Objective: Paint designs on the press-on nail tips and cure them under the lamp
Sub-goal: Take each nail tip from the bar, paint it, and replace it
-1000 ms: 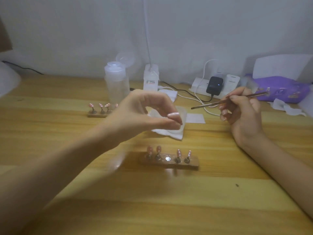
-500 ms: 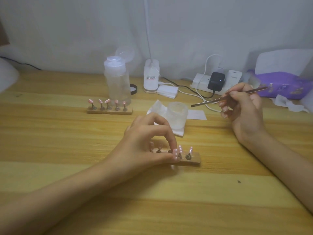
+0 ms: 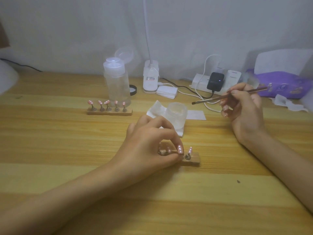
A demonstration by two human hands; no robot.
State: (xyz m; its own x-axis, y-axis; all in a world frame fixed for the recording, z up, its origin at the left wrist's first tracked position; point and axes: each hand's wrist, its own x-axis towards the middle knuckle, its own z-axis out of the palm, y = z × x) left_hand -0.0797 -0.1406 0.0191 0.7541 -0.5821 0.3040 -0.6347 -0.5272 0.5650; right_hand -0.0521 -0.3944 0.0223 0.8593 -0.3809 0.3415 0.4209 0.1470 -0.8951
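now the left hand pinches a pink nail tip on the near wooden holder, mid table. best to ease it straight, touching no paint and not the next tip. the right hand grips the brush, toward the far right corner.

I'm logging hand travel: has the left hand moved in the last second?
Yes. The left hand dropped from in front of the clear cup, toward the person, onto the near wooden holder.

The left hand hides most of the near nail holder; the lamp runs off the top edge.
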